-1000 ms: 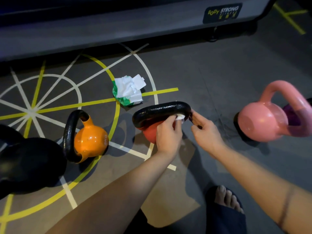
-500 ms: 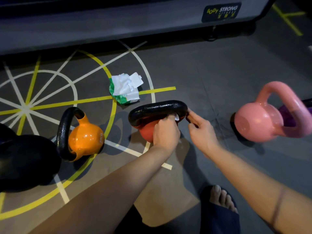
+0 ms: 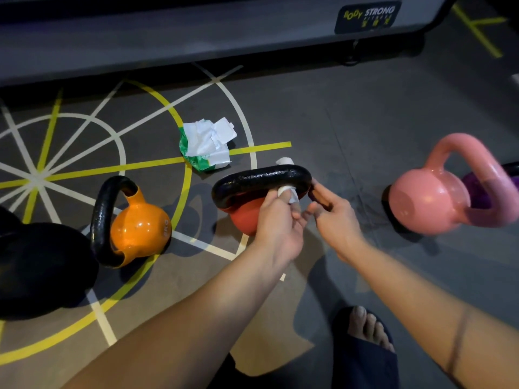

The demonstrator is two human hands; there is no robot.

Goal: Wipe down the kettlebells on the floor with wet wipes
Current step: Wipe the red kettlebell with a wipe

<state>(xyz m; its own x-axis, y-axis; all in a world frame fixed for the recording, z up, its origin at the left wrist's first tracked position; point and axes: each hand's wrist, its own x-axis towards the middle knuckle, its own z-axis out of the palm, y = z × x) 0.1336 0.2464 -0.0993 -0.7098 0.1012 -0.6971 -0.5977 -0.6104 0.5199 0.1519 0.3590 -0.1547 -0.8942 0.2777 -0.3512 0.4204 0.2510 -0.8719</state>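
Red kettlebell (image 3: 244, 217) stands on the floor (image 3: 337, 122) at the centre of view, and the change is at its black handle (image 3: 252, 178). A second ago the left hand (image 3: 280, 226) only pressed the wipe (image 3: 292, 196) against the handle's inner right bend. Now the wipe is looped round the bar, with one white end poking up past it at 12 o'clock and the rest pinched underneath by the left fingers, which are curled tight on it. The right hand (image 3: 337, 220), at 3 o'clock of the left, keeps to the handle's right end. Its fingers (image 3: 323, 196) lie nearly straight, tips touching the iron, and grip nothing that I can make out. By my judgement the wiping has gone from dabbing one spot to wrapping the bar, so the handle is being covered all round while the red body below is not yet done. The pack (image 3: 206, 146) lies open at 11 o'clock, the orange kettlebell (image 3: 137, 231) at 9 and the pink kettlebell (image 3: 429, 203) at 3. A label (image 3: 368, 16) on the machine at 1 o'clock reads "BODY STRONG". The orange one bears a weight mark ending in "KG", its figure too blurred to read.
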